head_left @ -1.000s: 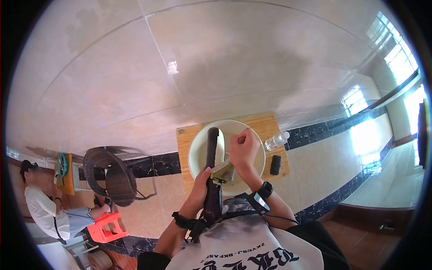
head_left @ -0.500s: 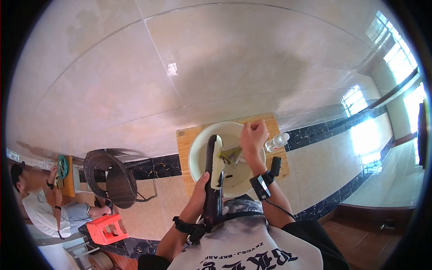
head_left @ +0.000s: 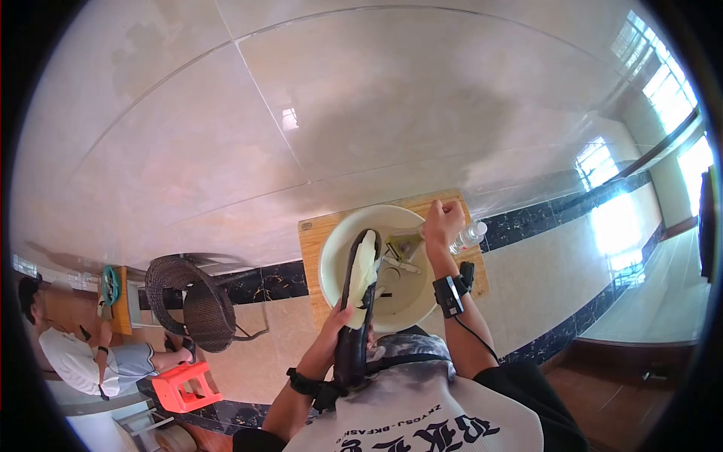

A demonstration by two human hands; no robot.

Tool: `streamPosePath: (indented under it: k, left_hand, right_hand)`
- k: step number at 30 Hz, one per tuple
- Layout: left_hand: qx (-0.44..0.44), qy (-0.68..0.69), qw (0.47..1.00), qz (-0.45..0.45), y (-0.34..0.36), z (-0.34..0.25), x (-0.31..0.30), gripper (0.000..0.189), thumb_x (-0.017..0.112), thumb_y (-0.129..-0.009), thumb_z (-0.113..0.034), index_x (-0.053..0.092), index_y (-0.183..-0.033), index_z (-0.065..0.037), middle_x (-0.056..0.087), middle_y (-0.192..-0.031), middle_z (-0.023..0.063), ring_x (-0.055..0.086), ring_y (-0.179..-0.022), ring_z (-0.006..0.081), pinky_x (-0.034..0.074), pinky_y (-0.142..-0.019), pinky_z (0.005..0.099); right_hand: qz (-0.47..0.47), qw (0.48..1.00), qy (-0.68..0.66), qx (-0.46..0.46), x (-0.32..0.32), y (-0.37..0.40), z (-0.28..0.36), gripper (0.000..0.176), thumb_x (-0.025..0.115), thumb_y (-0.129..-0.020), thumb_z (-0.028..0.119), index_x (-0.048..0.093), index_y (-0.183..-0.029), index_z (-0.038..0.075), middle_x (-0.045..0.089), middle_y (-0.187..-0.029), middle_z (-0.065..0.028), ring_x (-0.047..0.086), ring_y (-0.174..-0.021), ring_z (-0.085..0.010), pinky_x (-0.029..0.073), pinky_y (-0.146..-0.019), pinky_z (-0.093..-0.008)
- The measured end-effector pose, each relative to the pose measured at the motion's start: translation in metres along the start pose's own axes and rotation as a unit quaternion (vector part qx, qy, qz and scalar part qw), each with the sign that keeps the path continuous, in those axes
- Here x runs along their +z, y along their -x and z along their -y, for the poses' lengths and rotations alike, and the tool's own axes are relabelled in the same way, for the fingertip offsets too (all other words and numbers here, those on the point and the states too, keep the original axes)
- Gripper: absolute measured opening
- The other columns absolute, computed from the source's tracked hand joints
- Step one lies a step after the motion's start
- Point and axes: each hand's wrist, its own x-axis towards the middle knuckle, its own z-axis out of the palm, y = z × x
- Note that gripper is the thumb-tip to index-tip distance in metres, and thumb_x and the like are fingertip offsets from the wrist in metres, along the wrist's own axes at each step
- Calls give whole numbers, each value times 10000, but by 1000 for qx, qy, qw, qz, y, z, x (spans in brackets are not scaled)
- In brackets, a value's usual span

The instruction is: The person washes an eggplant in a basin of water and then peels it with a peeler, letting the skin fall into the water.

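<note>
My left hand is closed around a long dark eggplant, held tilted up over the near-left side of a cream basin. A broad strip of its skin is gone, baring pale flesh. Above the basin's right rim, my right hand is closed on what looks like a peeler, its greenish head pointing left, apart from the eggplant. Dark and pale peel scraps lie in the basin.
The basin stands on a wooden table against the tiled wall. A clear bottle is right of the basin. Leftward are a wicker chair, a red stool and a seated person at another small table.
My right hand has moved right and slightly outward with the peeler, away from the eggplant. The eggplant has turned in my left hand, showing more pale flesh.
</note>
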Motion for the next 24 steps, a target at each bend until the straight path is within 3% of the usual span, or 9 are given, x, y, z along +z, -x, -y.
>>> streamPosePath:
  k: [4, 11, 14, 20, 24]
  left_hand:
    - [-31, 57, 998, 11, 2, -12, 7, 515, 556, -1027, -461, 475, -1283, -22, 603, -969, 156, 633, -731, 251, 554, -651, 391]
    - [71, -128, 976, -162, -16, -6, 0, 404, 620, -1008, -286, 421, -1299, -88, 618, -969, 146, 697, -687, 230, 619, -553, 381]
    - [71, -117, 979, -149, -15, -10, -5, 398, 612, -1014, -296, 421, -1297, -90, 620, -973, 145, 696, -701, 233, 622, -566, 383]
    - [66, -27, 993, -98, -10, -17, -1, 428, 572, -1029, -345, 437, -1309, -51, 640, -1002, 171, 698, -801, 263, 630, -680, 407]
    - [31, -14, 997, -70, -9, -14, -12, 431, 572, -1029, -348, 459, -1302, -33, 647, -1031, 181, 698, -854, 262, 625, -727, 401]
  right_hand:
    - [17, 998, 25, -52, -7, 1, -11, 202, 686, -788, 122, 560, -723, -23, 621, -655, -199, 626, -630, -405, 491, -629, -483]
    - [90, 973, 139, -160, -8, 14, -41, 142, 612, -840, 89, 514, -823, -13, 622, -678, -238, 621, -694, -488, 478, -646, -570]
    - [88, 966, 141, -198, -10, 22, -46, 116, 573, -857, 76, 503, -840, -14, 603, -664, -242, 613, -676, -493, 470, -627, -583]
    - [91, 980, 67, -166, -15, 27, -38, 126, 600, -847, 65, 492, -806, 13, 588, -640, -214, 599, -628, -476, 470, -590, -540]
    - [72, 988, 14, -135, -18, 24, -35, 167, 642, -832, 67, 493, -771, 23, 580, -613, -160, 601, -570, -372, 469, -561, -472]
